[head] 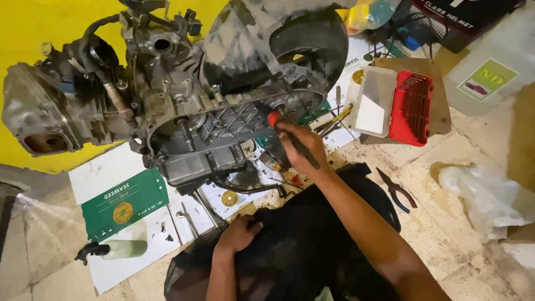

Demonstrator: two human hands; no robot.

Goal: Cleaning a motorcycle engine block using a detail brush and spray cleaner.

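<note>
While both hands show in the head view, biggest item first:
Engine: grimy scooter engine (184,95), tyre attached, on cardboard sheets, yellow wall behind.
Right hand (301,147): fingers wrapped around a red-and-black tool (278,124), tip against the engine case.
Left hand (237,234): fingers curled, resting on dark cloth at the lap.
Pliers (397,190): on floor, right of the forearm.
</note>
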